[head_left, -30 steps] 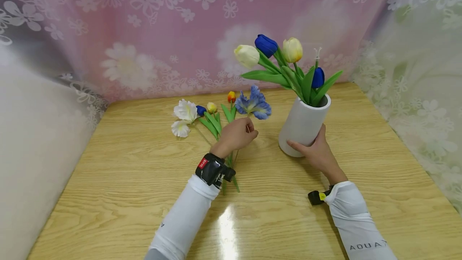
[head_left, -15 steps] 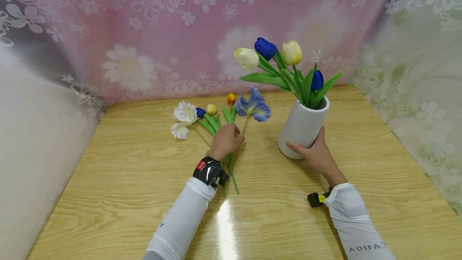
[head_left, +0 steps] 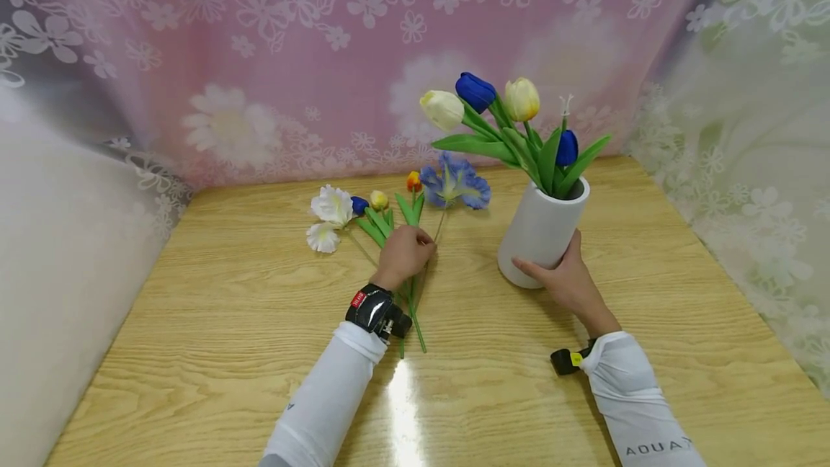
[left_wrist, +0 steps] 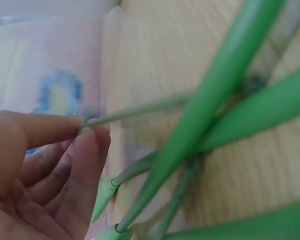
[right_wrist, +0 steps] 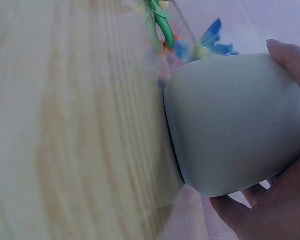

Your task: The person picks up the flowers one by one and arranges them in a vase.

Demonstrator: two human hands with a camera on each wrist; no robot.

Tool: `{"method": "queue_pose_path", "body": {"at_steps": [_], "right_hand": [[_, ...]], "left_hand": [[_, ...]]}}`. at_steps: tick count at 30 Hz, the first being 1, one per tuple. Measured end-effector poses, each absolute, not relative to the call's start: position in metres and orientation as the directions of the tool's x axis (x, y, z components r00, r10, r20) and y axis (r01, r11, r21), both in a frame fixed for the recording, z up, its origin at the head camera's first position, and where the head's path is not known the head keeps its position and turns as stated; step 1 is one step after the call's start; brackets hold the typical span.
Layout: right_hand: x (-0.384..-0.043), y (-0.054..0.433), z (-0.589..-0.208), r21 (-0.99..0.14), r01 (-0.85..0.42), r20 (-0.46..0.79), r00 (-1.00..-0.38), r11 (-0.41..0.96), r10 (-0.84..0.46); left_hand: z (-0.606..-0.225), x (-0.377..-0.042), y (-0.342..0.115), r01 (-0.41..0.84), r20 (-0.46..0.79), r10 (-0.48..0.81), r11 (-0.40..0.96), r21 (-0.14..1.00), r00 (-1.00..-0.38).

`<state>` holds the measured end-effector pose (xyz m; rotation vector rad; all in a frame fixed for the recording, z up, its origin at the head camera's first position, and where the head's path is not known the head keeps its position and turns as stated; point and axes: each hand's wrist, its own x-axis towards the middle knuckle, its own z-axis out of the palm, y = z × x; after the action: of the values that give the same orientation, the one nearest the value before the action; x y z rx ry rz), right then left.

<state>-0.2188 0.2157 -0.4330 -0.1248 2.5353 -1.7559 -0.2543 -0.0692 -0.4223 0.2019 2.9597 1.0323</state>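
Observation:
My left hand (head_left: pixel 403 256) pinches the thin stem of a blue iris (head_left: pixel 455 182) between thumb and forefinger; the left wrist view shows the stem (left_wrist: pixel 145 108) at the fingertips. Beneath that hand lie several green stems, bearing an orange tulip (head_left: pixel 413 180), a yellow tulip (head_left: pixel 379 199) and a small blue tulip (head_left: pixel 359 205). A white iris (head_left: pixel 332 206) lies at their left. My right hand (head_left: pixel 573 283) grips the lower part of a white vase (head_left: pixel 543 236), thumb and fingers on its sides. White-yellow and blue tulips (head_left: pixel 476 92) stand in the vase, along with a bare-tipped stem (head_left: pixel 565 110).
The wooden table (head_left: pixel 227 323) carries everything. A pink floral curtain (head_left: pixel 311 56) hangs along its back edge, and pale floral cloth (head_left: pixel 765 186) borders the right side.
My left hand has moved down and left from near the iris bloom to lower on its stem. The iris bloom has shifted slightly in the last half second. The right hand stays on the vase.

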Motion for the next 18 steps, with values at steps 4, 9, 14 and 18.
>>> {"method": "queue_pose_path", "body": {"at_steps": [4,9,14,18], "right_hand": [[-0.219,0.215,-0.434,-0.936,-0.043,0.010,-0.995,0.349,-0.097],[-0.218,0.215,-0.434,-0.937,-0.057,0.026,-0.995,0.344,-0.095],[-0.218,0.216,-0.434,-0.936,-0.059,0.026,-0.995,0.348,-0.100],[-0.218,0.215,-0.433,-0.934,-0.058,0.024,-0.995,0.352,-0.100]], "left_hand": [[-0.418,-0.254,-0.073,0.106,0.066,0.084,0.671,0.734,-0.994],[-0.408,-0.251,-0.077,0.114,0.112,0.036,0.525,0.844,-0.993],[-0.393,-0.245,-0.078,0.184,0.199,-0.010,0.342,0.921,-0.980],[-0.378,-0.239,-0.076,0.274,0.299,-0.076,0.239,0.932,-0.951]]}}
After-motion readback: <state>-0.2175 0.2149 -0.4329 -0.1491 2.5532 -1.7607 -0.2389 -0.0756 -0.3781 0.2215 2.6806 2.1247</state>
